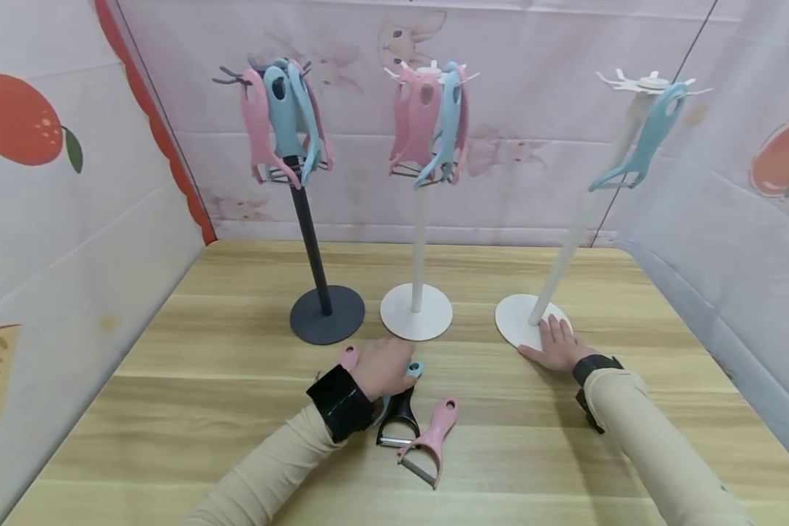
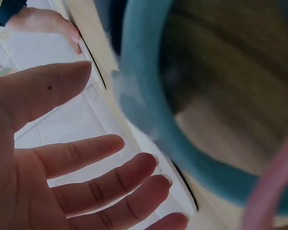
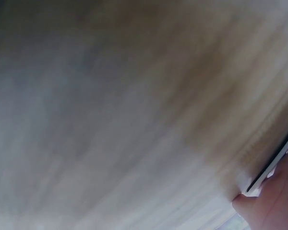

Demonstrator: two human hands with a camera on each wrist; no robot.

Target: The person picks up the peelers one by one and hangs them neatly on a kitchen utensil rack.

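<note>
My left hand (image 1: pixel 384 365) is over a loose group of peelers on the table. In the left wrist view its fingers (image 2: pixel 105 187) are extended and hold nothing, with a blurred blue peeler (image 2: pixel 144 96) close by. Around this hand lie a black peeler (image 1: pixel 402 410), a blue handle (image 1: pixel 416 368), a pink peeler (image 1: pixel 442 422) and a partly hidden pink one (image 1: pixel 348 356). My right hand (image 1: pixel 559 347) rests flat on the round base (image 1: pixel 514 314) of the right white stand, which leans to the right. One blue peeler (image 1: pixel 657 135) hangs from that stand.
Left of it, a white stand (image 1: pixel 418 256) carries several pink and blue peelers (image 1: pixel 424 120). A black stand (image 1: pixel 312 241), also hung with several peelers (image 1: pixel 281 109), is farther left. Printed cloth walls (image 1: pixel 532 197) enclose the wooden table (image 1: pixel 237 351) at the back and sides.
</note>
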